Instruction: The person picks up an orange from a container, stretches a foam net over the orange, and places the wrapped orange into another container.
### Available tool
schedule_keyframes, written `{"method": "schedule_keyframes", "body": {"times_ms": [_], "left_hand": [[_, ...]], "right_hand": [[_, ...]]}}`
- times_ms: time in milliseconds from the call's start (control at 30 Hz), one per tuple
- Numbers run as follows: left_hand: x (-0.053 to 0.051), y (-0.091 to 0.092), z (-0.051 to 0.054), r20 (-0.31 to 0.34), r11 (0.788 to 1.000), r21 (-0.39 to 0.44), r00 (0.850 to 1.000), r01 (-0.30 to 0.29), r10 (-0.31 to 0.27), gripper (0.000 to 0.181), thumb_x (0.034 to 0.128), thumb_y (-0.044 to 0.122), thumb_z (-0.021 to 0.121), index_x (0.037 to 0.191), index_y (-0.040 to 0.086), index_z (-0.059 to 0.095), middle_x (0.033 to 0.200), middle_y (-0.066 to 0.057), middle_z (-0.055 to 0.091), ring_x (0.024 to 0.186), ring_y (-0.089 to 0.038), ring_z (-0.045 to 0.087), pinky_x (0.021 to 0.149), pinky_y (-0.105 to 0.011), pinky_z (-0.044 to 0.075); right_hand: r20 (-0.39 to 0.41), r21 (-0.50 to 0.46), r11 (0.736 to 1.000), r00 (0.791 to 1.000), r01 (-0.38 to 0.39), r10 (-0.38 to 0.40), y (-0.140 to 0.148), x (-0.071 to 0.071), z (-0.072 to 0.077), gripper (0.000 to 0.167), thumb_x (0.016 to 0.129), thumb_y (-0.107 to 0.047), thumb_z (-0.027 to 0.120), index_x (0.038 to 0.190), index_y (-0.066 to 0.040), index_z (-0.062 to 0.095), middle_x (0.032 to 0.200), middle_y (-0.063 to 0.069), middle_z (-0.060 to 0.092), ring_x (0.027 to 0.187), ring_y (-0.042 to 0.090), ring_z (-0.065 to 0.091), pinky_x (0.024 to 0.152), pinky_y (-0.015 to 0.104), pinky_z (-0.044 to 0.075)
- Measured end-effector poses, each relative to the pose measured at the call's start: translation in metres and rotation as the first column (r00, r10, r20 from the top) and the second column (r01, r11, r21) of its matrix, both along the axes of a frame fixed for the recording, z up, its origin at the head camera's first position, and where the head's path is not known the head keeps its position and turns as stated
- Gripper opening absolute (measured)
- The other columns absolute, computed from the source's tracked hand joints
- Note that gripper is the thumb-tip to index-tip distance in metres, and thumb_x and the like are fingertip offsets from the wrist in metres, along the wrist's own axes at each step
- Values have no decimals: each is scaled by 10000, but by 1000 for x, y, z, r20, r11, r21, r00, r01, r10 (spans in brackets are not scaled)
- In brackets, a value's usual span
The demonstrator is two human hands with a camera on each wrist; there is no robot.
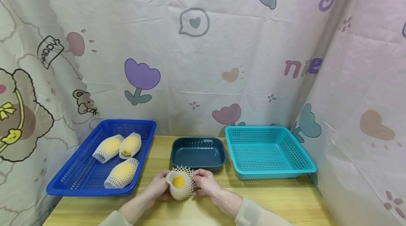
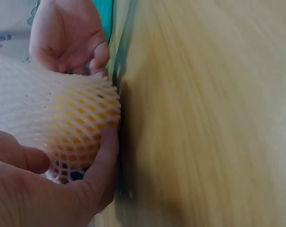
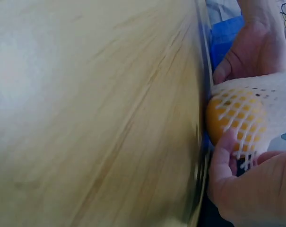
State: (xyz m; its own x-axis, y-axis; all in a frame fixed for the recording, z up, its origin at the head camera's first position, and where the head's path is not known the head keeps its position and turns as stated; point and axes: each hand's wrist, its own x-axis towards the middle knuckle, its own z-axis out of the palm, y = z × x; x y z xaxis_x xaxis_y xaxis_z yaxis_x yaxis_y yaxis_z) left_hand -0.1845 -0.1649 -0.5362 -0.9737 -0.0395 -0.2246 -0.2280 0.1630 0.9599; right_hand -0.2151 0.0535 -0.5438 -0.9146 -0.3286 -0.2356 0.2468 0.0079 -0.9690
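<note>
Low over the near side of the table, both hands hold a yellow mango (image 1: pixel 178 182) in a white foam net (image 1: pixel 181 193). My left hand (image 1: pixel 159 185) grips its left side, with thumb and fingers on the net in the left wrist view. On the other side, my right hand (image 1: pixel 207 183) pinches the netting. The net gapes at the end facing the head camera, showing yellow skin inside. In the right wrist view, part of the mango (image 3: pixel 217 124) is bare beyond the mesh. Some fingers are hidden behind the fruit.
A blue basket (image 1: pixel 87 192) at left holds several things: netted yellow mangoes (image 1: pixel 109 147) lie inside it. Just behind the hands stands a dark teal tray (image 1: pixel 198 156). A turquoise basket (image 1: pixel 271 173) stands at right. A printed curtain (image 1: pixel 196 71) hangs behind the wooden table (image 1: pixel 269 197).
</note>
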Motion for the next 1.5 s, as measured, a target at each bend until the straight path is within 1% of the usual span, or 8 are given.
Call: {"method": "schedule_keyframes", "body": {"times_ms": [100, 333, 567, 767, 867, 1100, 1300, 1500], "left_hand": [[2, 4, -1, -18, 1000, 22, 1000, -19, 20, 192, 1099, 84, 531, 1181, -67, 617, 1153, -236, 694, 944, -296, 698, 737, -510, 677], [7, 9, -1, -10, 996, 81, 999, -44, 45, 268, 1129, 87, 424, 1302, -62, 564, 1230, -275, 689, 894, -272, 733, 718, -482, 682], [7, 14, -1, -7, 978, 197, 998, -67, 69, 196, 1163, 122, 402, 1132, 10, 560, 934, -54, 643, 781, -176, 659, 702, -366, 599], [9, 15, -4, 66, 964, 266, 998, -21, 3, 332, 1153, 148, 384, 1346, -45, 573, 891, -30, 703, 784, -191, 711, 708, -420, 632], [9, 16, -3, 80, 961, 277, 997, -20, -2, 387, 1160, 175, 395, 1425, -65, 543, 904, -37, 727, 810, -204, 732, 730, -440, 642], [8, 20, 3, 62, 950, 292, 994, -109, 95, 388, 1172, 212, 449, 1405, -80, 552, 907, -41, 732, 781, -171, 722, 698, -379, 624], [8, 24, 5, 56, 933, 321, 987, -162, 152, 333, 1171, 231, 523, 1372, -31, 565, 918, -25, 730, 759, -147, 721, 663, -347, 620], [9, 29, 3, 70, 937, 290, 981, -196, 184, 388, 1140, 212, 570, 1427, -44, 516, 873, -7, 673, 679, -139, 649, 603, -314, 555]], "right_hand": [[-22, -3, 999, 999, 39, -39, 0, 0, 3, 183, 1117, -194, 639, 1169, -24, 680, 931, -24, 707, 776, 124, 703, 627, 260, 613], [-45, 14, 997, 996, 79, -79, -2, 4, 5, 192, 1135, -210, 608, 1176, -31, 665, 933, -12, 697, 763, 141, 705, 635, 294, 632], [-30, -49, 997, 998, 53, -55, -5, 11, 4, 156, 1136, -169, 568, 1187, -59, 667, 822, -52, 678, 699, 120, 680, 616, 307, 614], [-34, -94, 994, 998, 57, -61, -8, 16, 3, 123, 1142, -159, 571, 1182, -74, 649, 839, -80, 723, 676, 91, 689, 619, 288, 615], [-44, -110, 992, 997, 64, -69, -9, 16, 2, 113, 1143, -141, 565, 1193, -70, 638, 848, -79, 729, 665, 85, 687, 605, 277, 610], [-51, -99, 994, 998, 40, -45, -10, 18, 1, 179, 1130, -79, 526, 1249, -36, 653, 865, -61, 738, 670, 96, 684, 570, 249, 568], [-12, -117, 993, 1000, 19, -20, -12, 22, 5, 215, 1123, -83, 501, 1262, -41, 660, 851, -51, 725, 715, 109, 702, 635, 272, 612], [18, -123, 992, 1000, 16, -14, -11, 23, 6, 202, 1120, -112, 532, 1247, -53, 678, 830, -51, 700, 725, 92, 689, 636, 255, 606]]}}
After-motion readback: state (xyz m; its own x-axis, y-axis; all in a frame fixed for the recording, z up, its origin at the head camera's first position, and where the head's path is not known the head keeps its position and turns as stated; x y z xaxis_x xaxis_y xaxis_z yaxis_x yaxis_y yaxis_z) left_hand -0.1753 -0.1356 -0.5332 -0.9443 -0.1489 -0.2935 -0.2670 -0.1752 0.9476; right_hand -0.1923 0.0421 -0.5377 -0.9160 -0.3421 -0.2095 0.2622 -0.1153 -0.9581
